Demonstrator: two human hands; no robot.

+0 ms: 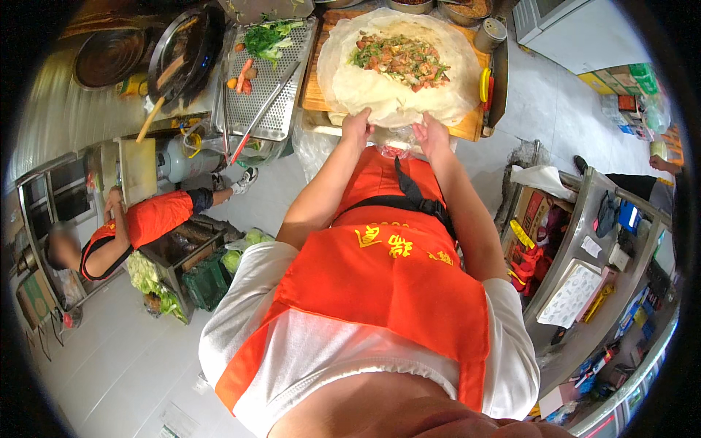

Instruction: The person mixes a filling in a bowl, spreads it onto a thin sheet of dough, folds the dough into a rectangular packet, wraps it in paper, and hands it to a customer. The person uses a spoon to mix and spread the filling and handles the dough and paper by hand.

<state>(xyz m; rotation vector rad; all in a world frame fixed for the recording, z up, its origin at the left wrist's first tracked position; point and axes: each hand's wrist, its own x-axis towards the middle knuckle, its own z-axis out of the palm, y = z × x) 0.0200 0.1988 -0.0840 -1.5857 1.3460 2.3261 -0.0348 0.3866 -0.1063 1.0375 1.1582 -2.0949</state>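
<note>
A large thin round flatbread (460,87) lies spread on a wooden cutting board (314,90). Chopped filling of meat and green vegetables (402,60) is heaped on its middle. My left hand (357,128) pinches the flatbread's near edge, left of centre. The same edge is held further right by my right hand (431,134), its fingertips partly under the sheet. Between my hands the edge sags near a clear plastic bag (402,137) at the counter's front.
To the left, a perforated metal tray (274,104) carries greens (271,41), sausages and metal tongs (263,112). Beyond it sits a black pan (183,60) with a wooden-handled tool. A shaker (490,35) stands by the board's far right corner. A co-worker (148,227) stands at left.
</note>
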